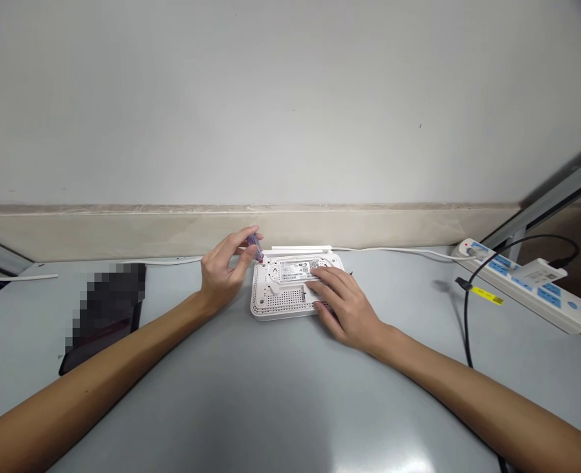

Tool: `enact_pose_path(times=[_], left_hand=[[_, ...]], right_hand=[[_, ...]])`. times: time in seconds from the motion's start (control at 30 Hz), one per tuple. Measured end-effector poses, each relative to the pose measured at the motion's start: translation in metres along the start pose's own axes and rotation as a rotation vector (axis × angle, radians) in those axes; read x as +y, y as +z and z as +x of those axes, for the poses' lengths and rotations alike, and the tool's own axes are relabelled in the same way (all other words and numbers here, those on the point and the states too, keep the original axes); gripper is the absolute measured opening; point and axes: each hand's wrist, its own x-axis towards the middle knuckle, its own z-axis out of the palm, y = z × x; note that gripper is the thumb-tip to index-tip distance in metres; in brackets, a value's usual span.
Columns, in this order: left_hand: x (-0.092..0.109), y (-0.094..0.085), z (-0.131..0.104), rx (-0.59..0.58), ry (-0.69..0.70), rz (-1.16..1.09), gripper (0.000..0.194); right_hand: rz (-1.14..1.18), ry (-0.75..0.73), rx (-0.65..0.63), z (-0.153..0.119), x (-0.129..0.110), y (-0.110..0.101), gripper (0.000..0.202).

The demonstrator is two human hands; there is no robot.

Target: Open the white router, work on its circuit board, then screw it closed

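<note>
A white router [290, 299] lies upside down on the table, its vented underside and printed label facing up. Along its back edge runs a white antenna [300, 249]. My left hand [225, 266] is closed around the small translucent purple handle of a screwdriver [255, 246], held tilted over the router's back left corner. The screwdriver's lower end is close to the corner hole; whether it sits in a screw I cannot tell. My right hand [347, 303] rests on the right part of the router, fingers spread flat and partly covering the label.
A dark phone-like slab [135, 315], partly pixelated, lies at the left on the grey table [271, 401]. At the right is a white power strip [532, 289] with a plugged-in adapter [539, 272] and a black cable [466, 322]. A white cord [403, 251] runs along the wall.
</note>
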Motion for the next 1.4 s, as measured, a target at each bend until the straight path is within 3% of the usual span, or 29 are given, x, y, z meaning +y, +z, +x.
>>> enact_pose_path(times=[0.2, 0.43, 0.63, 0.87, 1.1, 1.4], left_hand=[[-0.0030, 0.0003, 0.0025, 0.046, 0.091, 0.092, 0.039], [-0.0015, -0.0009, -0.0001, -0.021, -0.003, -0.007, 0.037], [-0.0040, 0.0009, 0.0010, 0.030, 0.069, 0.059, 0.043], [-0.0013, -0.0006, -0.0008, -0.027, 0.006, -0.010, 0.041], [-0.0049, 0.0006, 0.0005, 0.012, 0.057, 0.065, 0.042], [-0.0013, -0.0001, -0.0013, -0.040, 0.002, -0.002, 0.039]], right_hand=[[0.001, -0.002, 0.004, 0.0008, -0.0001, 0.0001, 0.033], [0.006, 0.001, 0.006, 0.0004, -0.0006, 0.0008, 0.033], [0.006, 0.006, -0.004, 0.0001, -0.0004, 0.0009, 0.034], [0.010, 0.010, -0.004, 0.0000, 0.0000, 0.0005, 0.034], [-0.001, 0.012, -0.009, -0.0002, -0.0002, 0.0007, 0.036], [0.011, 0.000, 0.004, -0.0003, 0.0007, 0.0020, 0.036]])
